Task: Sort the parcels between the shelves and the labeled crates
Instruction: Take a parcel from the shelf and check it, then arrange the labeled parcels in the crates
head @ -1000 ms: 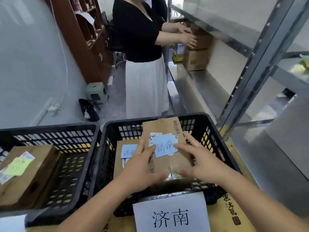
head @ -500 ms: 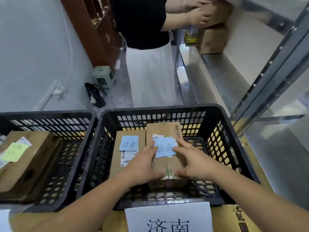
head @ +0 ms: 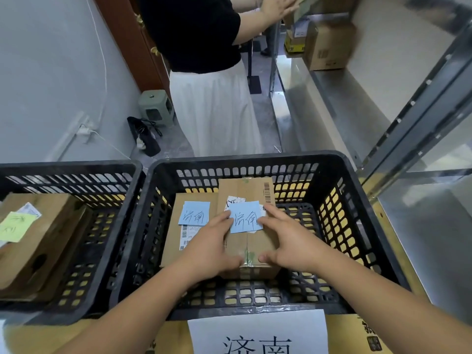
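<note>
A brown cardboard parcel [head: 249, 247] with a blue handwritten note [head: 245, 220] lies inside the black crate [head: 357, 200] in front of me. My left hand [head: 213, 246] grips its left side and my right hand [head: 288, 241] grips its right side, thumbs at the near edge. A second flat parcel [head: 176, 233], also with a blue note [head: 194, 212], lies to its left in the same crate. A white paper label [head: 258, 333] with printed characters hangs on the crate's front.
To the left stands another black crate [head: 76, 175], holding a parcel [head: 43, 241] with a yellow-green note. A person in a black top and white skirt [head: 212, 108] stands ahead, handling boxes. Metal shelving [head: 419, 103] with cardboard boxes [head: 329, 47] runs along the right.
The parcel has come down from above the crate rim onto the crate floor, with both hands still on it. The person ahead has lifted a box higher.
</note>
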